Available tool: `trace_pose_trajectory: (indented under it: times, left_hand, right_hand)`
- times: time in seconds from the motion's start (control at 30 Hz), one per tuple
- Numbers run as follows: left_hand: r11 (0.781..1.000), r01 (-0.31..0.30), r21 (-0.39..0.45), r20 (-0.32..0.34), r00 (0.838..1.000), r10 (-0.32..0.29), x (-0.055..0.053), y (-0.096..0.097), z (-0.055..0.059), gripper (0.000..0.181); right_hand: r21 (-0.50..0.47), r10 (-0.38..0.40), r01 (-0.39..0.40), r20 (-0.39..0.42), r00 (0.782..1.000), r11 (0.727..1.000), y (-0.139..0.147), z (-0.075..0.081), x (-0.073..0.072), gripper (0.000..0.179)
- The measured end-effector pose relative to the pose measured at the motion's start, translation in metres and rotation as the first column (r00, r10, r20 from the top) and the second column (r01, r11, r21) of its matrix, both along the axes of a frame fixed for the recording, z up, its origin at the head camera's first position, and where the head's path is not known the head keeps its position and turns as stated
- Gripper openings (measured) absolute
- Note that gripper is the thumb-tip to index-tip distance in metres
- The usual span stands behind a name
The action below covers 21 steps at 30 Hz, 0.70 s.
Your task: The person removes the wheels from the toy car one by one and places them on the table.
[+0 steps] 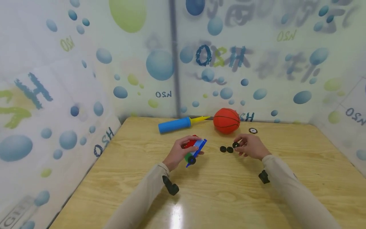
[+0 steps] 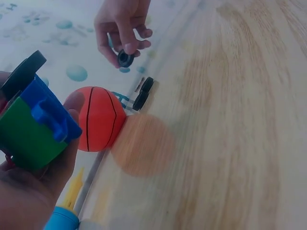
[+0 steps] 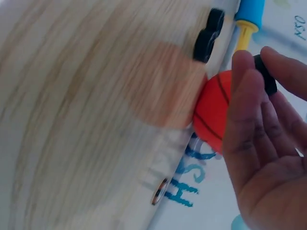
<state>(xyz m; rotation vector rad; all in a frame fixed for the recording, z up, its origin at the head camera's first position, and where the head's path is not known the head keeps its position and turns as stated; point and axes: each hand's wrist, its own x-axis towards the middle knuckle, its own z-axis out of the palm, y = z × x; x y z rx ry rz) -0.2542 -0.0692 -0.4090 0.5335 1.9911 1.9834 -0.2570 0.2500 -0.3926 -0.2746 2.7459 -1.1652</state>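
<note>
A toy truck (image 1: 201, 146) with red, green and blue parts is gripped in my left hand (image 1: 178, 153), tilted above the table. One black wheel (image 1: 192, 160) sits on its near side; in the left wrist view a black wheel (image 2: 24, 74) also shows at the toy's top. To the right, my right hand (image 1: 252, 147) pinches a loose black toy wheel (image 1: 235, 144) between thumb and fingertips. Two more black wheels, one on the left (image 1: 223, 149) and one on the right (image 1: 230, 149), lie side by side on the wood between the hands.
Toward the back of the wooden table (image 1: 137, 136) lies a blue hand pump (image 1: 174, 125) with a yellow nozzle. A red toy basketball (image 1: 226, 121) stands right of it, and a round black-and-white chip (image 1: 253, 130) lies farther right. Bubble-patterned curtains (image 1: 143, 95) border the table.
</note>
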Motion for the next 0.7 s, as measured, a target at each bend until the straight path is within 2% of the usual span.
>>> trace_pose_trajectory:
  times: [0.17, 0.43, 0.7]
  left_hand:
    - [1.000, -0.001, -0.010, -0.002, 1.000, 0.001, 0.001, -0.001, 0.000, 0.038]
    - [0.999, 0.037, 0.013, 0.026, 0.999, -0.038, -0.001, -0.003, -0.003, 0.039]
    - [0.996, 0.065, 0.060, 0.058, 0.996, -0.068, 0.000, 0.001, -0.001, 0.038]
  right_hand:
    - [0.115, 0.024, -0.023, -0.008, 1.000, 0.993, 0.011, -0.007, -0.009, 0.024]
    - [0.196, 0.054, -0.056, 0.015, 0.998, 0.979, 0.015, -0.016, -0.016, 0.024]
    - [0.285, 0.045, -0.051, 0.028, 0.999, 0.957, 0.014, -0.014, -0.021, 0.031]
